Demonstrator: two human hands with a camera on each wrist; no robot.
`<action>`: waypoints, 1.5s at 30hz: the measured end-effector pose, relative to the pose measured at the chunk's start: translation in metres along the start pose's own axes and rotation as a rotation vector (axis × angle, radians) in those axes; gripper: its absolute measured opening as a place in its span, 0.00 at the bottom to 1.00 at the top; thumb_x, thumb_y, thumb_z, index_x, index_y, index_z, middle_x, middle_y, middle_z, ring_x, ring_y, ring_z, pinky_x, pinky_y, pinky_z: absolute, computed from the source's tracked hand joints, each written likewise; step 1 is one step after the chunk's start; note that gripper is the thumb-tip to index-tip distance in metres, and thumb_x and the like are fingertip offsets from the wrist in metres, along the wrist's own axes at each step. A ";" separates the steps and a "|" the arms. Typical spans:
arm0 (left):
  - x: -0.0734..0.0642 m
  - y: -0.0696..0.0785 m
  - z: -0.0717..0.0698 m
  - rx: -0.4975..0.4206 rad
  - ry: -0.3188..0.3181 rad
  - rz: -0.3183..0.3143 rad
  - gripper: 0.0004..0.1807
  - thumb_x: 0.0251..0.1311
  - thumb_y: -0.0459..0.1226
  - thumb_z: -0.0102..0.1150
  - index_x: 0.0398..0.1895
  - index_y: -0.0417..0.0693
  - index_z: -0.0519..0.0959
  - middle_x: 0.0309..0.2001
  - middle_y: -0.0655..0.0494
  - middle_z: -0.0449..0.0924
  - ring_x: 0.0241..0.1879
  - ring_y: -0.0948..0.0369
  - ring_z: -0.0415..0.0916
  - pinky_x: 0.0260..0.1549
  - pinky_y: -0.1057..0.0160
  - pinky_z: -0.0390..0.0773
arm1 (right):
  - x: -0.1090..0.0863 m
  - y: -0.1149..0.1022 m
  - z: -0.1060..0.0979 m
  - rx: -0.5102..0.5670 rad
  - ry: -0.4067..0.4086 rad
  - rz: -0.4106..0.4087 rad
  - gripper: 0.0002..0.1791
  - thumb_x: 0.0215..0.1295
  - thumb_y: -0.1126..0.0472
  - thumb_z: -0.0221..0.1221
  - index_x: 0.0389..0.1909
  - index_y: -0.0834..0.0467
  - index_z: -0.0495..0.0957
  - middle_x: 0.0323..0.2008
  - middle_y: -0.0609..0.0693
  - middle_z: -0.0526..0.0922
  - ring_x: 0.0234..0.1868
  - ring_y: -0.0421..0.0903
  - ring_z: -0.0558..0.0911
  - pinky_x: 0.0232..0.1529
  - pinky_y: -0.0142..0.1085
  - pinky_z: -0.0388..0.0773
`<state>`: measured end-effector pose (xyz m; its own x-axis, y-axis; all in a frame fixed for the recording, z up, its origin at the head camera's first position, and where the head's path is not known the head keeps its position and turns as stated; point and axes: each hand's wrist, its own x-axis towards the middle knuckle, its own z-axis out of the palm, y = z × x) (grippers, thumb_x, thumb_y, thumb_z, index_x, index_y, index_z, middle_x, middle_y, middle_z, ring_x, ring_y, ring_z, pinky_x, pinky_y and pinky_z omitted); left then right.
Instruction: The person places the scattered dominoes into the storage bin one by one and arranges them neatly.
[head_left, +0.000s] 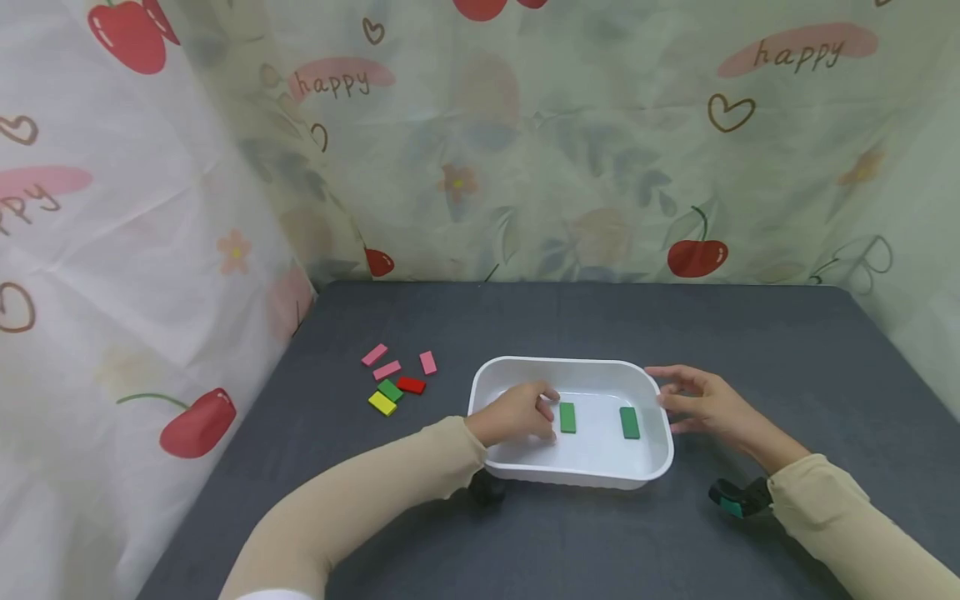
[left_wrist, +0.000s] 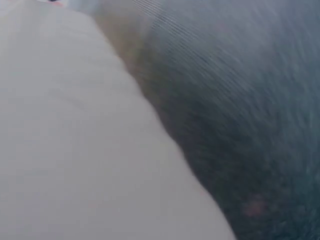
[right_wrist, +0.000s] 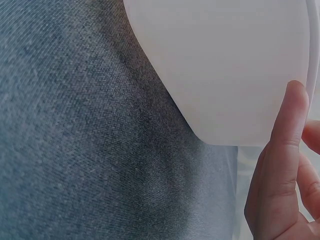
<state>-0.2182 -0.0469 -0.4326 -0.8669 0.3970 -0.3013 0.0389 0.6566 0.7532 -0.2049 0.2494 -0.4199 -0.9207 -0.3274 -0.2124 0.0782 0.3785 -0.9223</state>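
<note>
A white plastic tray (head_left: 592, 475) stands on the dark table with two green blocks in it, one near the middle (head_left: 567, 418) and one to the right (head_left: 629, 423). Over the tray's left part is my left hand (head_left: 517, 412), fingers bent and spread from the thumb, just left of the middle green block. No object shows between them; the palm side is hidden. At the tray's right end my right hand (head_left: 705, 407) has its fingertips at the rim. In the right wrist view, a straight finger (right_wrist: 287, 150) lies along the tray's outer wall (right_wrist: 225, 65).
Left of the tray lie several loose blocks: pink ones (head_left: 387, 371), a red one (head_left: 411, 385), a green one (head_left: 390, 390) and a yellow one (head_left: 382, 404). A printed curtain (head_left: 525, 167) bounds the table's back. A sleeve (left_wrist: 90, 130) fills much of the left wrist view.
</note>
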 end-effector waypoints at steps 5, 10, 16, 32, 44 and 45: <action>-0.005 -0.001 -0.007 -0.179 -0.052 -0.118 0.27 0.48 0.28 0.70 0.55 0.39 0.76 0.36 0.54 0.81 0.33 0.63 0.77 0.35 0.69 0.76 | 0.001 -0.001 0.000 -0.004 0.002 0.004 0.35 0.66 0.56 0.61 0.70 0.64 0.60 0.45 0.60 0.75 0.44 0.41 0.79 0.40 0.42 0.83; -0.006 0.003 -0.010 -0.279 -0.088 -0.162 0.27 0.50 0.25 0.68 0.57 0.37 0.76 0.39 0.51 0.83 0.34 0.63 0.77 0.35 0.69 0.76 | 0.001 -0.002 0.000 -0.013 0.006 0.008 0.35 0.66 0.55 0.61 0.70 0.63 0.60 0.45 0.59 0.75 0.44 0.42 0.78 0.40 0.42 0.83; -0.005 0.007 -0.004 -0.349 -0.139 -0.164 0.28 0.50 0.23 0.66 0.59 0.34 0.74 0.45 0.48 0.84 0.37 0.64 0.76 0.41 0.68 0.78 | 0.000 -0.002 0.001 -0.016 0.005 0.011 0.35 0.66 0.55 0.61 0.70 0.64 0.60 0.45 0.60 0.75 0.44 0.43 0.78 0.40 0.42 0.83; 0.007 0.025 0.015 -0.382 -0.175 -0.136 0.29 0.52 0.24 0.64 0.60 0.32 0.72 0.48 0.46 0.83 0.39 0.64 0.74 0.48 0.65 0.77 | -0.001 -0.002 0.000 -0.015 0.004 0.005 0.35 0.67 0.56 0.60 0.70 0.64 0.60 0.45 0.59 0.76 0.45 0.42 0.78 0.40 0.42 0.83; 0.010 0.036 0.025 -0.363 -0.203 -0.135 0.29 0.52 0.25 0.65 0.61 0.34 0.72 0.44 0.51 0.82 0.38 0.64 0.74 0.48 0.67 0.76 | 0.000 0.000 0.000 -0.005 -0.005 0.001 0.34 0.67 0.56 0.59 0.70 0.64 0.60 0.45 0.59 0.76 0.45 0.41 0.78 0.40 0.42 0.83; 0.011 0.037 0.025 -0.368 -0.202 -0.137 0.29 0.52 0.25 0.65 0.61 0.34 0.72 0.44 0.51 0.82 0.38 0.64 0.74 0.47 0.67 0.76 | 0.000 0.000 0.000 -0.004 -0.005 0.003 0.34 0.67 0.56 0.59 0.70 0.64 0.60 0.45 0.59 0.76 0.45 0.41 0.78 0.40 0.42 0.83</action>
<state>-0.2137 -0.0023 -0.4225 -0.7356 0.4642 -0.4934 -0.2804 0.4544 0.8455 -0.2048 0.2498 -0.4194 -0.9186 -0.3306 -0.2163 0.0788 0.3831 -0.9203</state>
